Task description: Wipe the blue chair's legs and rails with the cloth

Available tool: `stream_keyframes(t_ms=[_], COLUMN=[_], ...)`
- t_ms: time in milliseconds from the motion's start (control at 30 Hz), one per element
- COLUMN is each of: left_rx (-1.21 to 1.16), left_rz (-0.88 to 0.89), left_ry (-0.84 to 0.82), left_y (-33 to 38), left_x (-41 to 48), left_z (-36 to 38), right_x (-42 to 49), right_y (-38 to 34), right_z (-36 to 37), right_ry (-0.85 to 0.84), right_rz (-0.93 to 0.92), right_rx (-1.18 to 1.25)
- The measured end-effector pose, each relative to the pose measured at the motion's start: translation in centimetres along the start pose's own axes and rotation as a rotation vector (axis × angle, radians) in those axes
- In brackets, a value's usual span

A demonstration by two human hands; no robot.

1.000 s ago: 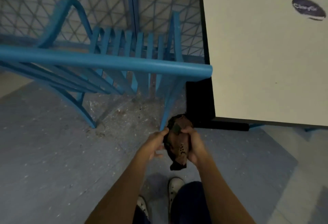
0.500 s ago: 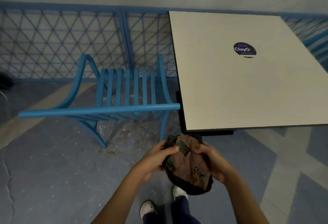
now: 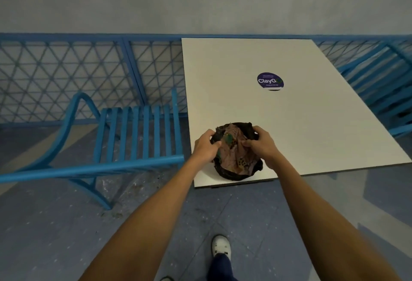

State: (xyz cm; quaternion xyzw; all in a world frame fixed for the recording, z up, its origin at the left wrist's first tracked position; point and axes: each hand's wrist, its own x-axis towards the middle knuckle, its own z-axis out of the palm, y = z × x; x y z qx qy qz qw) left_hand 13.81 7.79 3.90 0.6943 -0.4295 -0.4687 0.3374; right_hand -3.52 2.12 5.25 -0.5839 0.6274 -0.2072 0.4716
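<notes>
Both hands grip a bunched cloth point(image 3: 236, 153) over the white table's point(image 3: 312, 124) near corner, left hand point(image 3: 206, 148) and right hand point(image 3: 262, 145) pinching opposite sides; blue chair point(image 3: 133, 138) stands just left.

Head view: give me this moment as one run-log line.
left hand: grips cloth | right hand: grips cloth | cloth: bunched over white table corner | blue chair: untouched, left of table

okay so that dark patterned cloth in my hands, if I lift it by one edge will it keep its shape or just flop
It will probably flop. The cloth is bunched and creased between the left hand and right hand, with no flat panel, so it looks soft. It likely weighs little. Over the white table its lower edge seems to sag, so loose ends would probably dangle.
</notes>
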Motion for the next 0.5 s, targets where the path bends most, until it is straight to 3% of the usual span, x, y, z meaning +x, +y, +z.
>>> stream_keyframes(t_ms=[233, 433, 500], left_rx=[0.192, 0.628, 0.732], left_rz=[-0.07, -0.216, -0.227], left_ry=[0.074, -0.163, -0.155], left_y=[0.0, 1.2, 2.2], left_x=[4.1, 5.0, 5.2], left_z=[2.5, 1.3, 0.7], right_x=[5.7, 7.8, 7.5], right_y=[1.7, 0.8, -0.7], right_z=[-0.7, -2.5, -3.1], right_ry=[-0.125, -0.286, -0.323], right_rz=[-0.038, -0.055, -0.096], right_rx=[-0.213, -0.726, -0.84])
